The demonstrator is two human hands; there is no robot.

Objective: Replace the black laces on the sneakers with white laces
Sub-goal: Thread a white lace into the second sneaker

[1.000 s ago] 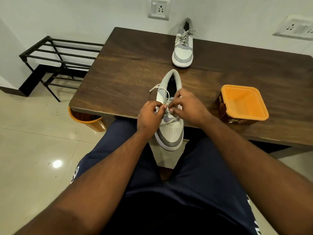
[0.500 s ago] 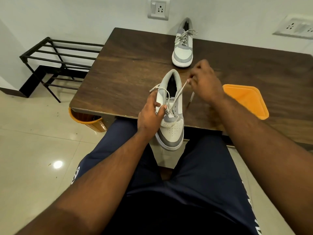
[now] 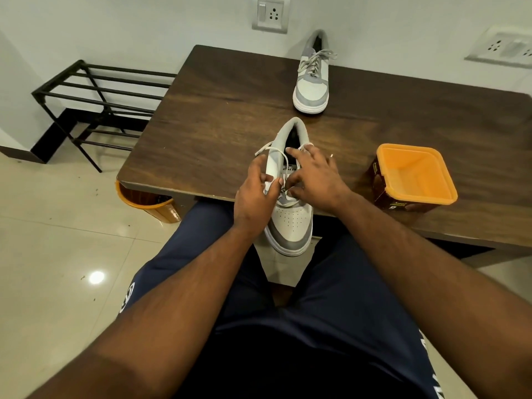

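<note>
A black metal rod rack [image 3: 95,110] stands on the floor at the left, beside the dark brown wooden table [image 3: 218,125], with an orange bin [image 3: 149,204] under the table's near corner. The left hand [image 3: 254,194] curls round the left side of the white-and-grey sneaker [image 3: 290,214], which hangs over the table's near edge above the lap, its long axis running near to far, toe toward the person, heel toward the wall. A white lace [image 3: 269,149] loops by the collar. The right hand [image 3: 312,177] pinches the lace at the eyelets, other fingers spread. A second laced sneaker [image 3: 312,79] lies farther back, toe nearward. An orange-rimmed brown square tub [image 3: 414,177] sits at right.
</note>
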